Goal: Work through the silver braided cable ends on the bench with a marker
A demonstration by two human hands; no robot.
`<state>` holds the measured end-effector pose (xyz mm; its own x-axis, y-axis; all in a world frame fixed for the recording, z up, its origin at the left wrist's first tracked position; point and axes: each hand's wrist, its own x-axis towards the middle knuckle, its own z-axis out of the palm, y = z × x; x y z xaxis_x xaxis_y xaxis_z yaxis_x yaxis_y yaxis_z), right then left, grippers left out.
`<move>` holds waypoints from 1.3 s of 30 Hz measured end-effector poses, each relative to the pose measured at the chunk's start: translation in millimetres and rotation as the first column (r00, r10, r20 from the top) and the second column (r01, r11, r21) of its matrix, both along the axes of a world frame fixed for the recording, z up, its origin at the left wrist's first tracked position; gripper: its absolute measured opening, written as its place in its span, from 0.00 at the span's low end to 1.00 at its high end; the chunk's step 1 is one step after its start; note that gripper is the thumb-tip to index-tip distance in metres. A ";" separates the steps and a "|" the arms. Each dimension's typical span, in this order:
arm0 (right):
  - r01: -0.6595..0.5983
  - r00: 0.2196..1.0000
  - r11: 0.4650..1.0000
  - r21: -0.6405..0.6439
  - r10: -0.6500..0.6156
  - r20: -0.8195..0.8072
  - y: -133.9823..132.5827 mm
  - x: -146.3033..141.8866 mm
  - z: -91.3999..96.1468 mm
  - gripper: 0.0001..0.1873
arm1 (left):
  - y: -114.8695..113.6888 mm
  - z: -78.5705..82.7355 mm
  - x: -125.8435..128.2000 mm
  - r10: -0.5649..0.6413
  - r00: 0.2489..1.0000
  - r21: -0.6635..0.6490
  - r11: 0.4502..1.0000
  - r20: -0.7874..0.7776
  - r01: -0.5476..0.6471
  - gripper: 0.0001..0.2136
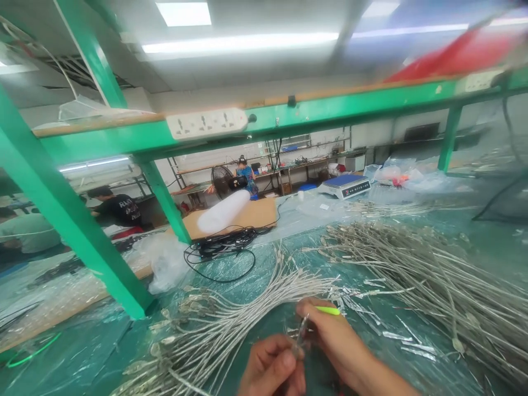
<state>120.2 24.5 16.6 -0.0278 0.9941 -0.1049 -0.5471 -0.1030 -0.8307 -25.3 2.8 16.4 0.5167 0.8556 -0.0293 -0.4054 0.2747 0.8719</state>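
Observation:
Near the bottom centre, my left hand (pixel 274 363) is closed, its thumb and fingers pinching a small, clear-looking cable end (pixel 296 347). My right hand (pixel 336 333) is closed beside it, around a slim tool with a yellow-green handle (pixel 328 310). A thin metallic piece shows between the two hands; whether it belongs to the tool or the cable I cannot tell. Just beyond and left of my hands lies a fanned bundle of pale cables (pixel 247 311). A larger heap of similar cables (pixel 412 264) spreads to the right. Shiny foil strips (pixel 367 311) are scattered beside my right hand.
A green shelf frame (pixel 330 113) with a power strip (pixel 206 124) crosses above the bench. Further back are a weighing scale (pixel 346 187), coiled black cables (pixel 226 242), cardboard (pixel 264 212) and plastic bags (pixel 400 173). Other people sit at the left and far back.

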 end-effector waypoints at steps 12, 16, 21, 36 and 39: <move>-0.119 0.980 0.954 0.277 0.068 0.186 -20.1 2.4 20.5 0.17 | 6.4 1.1 -0.6 0.205 0.977 0.054 0.977 0.063 -0.208 0.09; -0.165 0.966 0.919 0.359 0.077 0.246 -23.0 0.8 21.6 0.13 | 5.3 -0.7 2.0 0.245 0.969 0.062 0.967 0.034 -0.246 0.08; -0.187 0.945 0.921 0.342 0.074 0.318 -19.6 2.9 23.6 0.16 | 5.0 1.2 3.4 0.261 0.965 0.048 0.964 0.017 -0.261 0.10; -0.089 0.980 0.973 0.213 0.047 0.192 -12.8 2.4 22.3 0.20 | 6.0 -1.2 -3.5 0.019 1.000 0.060 0.998 0.018 -0.020 0.11; -0.003 0.986 0.982 0.188 -0.029 0.166 -5.1 4.4 18.2 0.20 | 6.7 1.1 -4.9 0.018 1.000 0.078 0.997 0.016 -0.019 0.11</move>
<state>124.5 19.4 34.7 -0.0127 0.9967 0.0804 -0.3991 0.0686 -0.9143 -30.2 9.6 17.5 0.5009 0.8643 0.0461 -0.4233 0.1982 0.8841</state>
